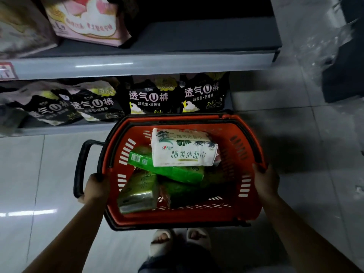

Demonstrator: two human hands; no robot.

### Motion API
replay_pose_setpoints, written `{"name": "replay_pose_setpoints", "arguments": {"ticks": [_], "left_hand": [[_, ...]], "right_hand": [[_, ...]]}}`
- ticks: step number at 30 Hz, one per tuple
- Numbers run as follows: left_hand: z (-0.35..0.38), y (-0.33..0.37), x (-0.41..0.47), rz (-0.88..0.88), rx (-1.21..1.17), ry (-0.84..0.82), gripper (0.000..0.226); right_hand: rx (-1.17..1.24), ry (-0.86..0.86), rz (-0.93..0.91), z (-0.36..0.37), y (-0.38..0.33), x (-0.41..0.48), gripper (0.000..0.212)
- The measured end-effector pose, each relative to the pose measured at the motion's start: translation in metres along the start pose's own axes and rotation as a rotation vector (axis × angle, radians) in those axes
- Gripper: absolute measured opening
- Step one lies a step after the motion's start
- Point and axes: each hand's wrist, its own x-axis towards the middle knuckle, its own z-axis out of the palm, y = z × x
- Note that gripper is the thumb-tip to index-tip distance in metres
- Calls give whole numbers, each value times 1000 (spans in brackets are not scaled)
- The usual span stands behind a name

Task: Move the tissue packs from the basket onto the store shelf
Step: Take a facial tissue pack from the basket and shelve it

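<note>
view from above, looking down at a red basket (244, 134) in the centre of the frame, held over a tiled floor (39, 164). the left hand (96, 186) curls over its left rim and the right hand (266, 180) grips its right rim.

the task looks barely begun: every tissue pack seen lies in the basket, and none shows on the grey upper shelf (197, 42), bare at top centre.

a white tissue pack (183, 150) lies on top, print facing up, long axis left to right. under it a green pack (167, 168) runs diagonally toward the lower right. an olive pack (137, 194) leans at the lower left.

black packs (149, 97) fill the lower shelf.
</note>
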Motion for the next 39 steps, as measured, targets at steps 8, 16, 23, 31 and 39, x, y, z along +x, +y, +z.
{"name": "replay_pose_setpoints", "arguments": {"ticks": [8, 16, 23, 31, 39], "left_hand": [[-76, 7, -60, -24, -66, 33, 35], [-209, 47, -183, 43, -184, 151, 35], [-312, 62, -261, 133, -201, 234, 29], [-377, 41, -281, -11, -372, 224, 22], [-444, -1, -226, -42, -429, 184, 28]], "right_hand": [[30, 72, -34, -65, -50, -74, 33], [48, 102, -102, -179, -127, -164, 25], [114, 144, -153, -262, -178, -245, 28], [140, 116, -189, -281, -203, -298, 27], [171, 124, -215, -223, -234, -375, 24]]}}
